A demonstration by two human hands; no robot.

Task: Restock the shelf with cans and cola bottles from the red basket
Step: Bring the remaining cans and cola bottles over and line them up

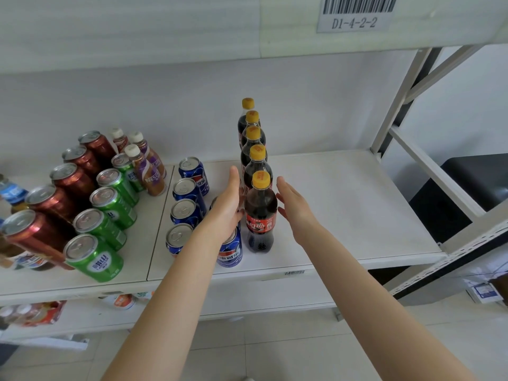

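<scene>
Five cola bottles (pixel 254 158) stand upright in single file, running from the front toward the back of the white shelf (pixel 343 204). Each holds dark drink under a yellow cap. To their left run rows of cans. The red-brown cans (pixel 38 232) are farthest left, then the green cans (pixel 94 257) printed LAOSHAN. Next come the blue Pepsi cans (pixel 189 188), with Chinese characters beside the red, white and blue roundel. Behind the green row stand small brown bottles (pixel 151 177) with white caps, one showing the letters NESC on a purple wrap.

The front cola bottle (pixel 260 215) wears a red label with white Chinese characters. The left hand (pixel 229 204) and right hand (pixel 295 207) flank this bottle just beside it, fingers straight and palms facing it. Neither grip closes around anything, and whether the fingers touch the plastic cannot be told. The left wrist passes over the nearest Pepsi can (pixel 229 251). On the shelf above, a barcode tag (pixel 354 15) reads D1-4-2-2.
</scene>
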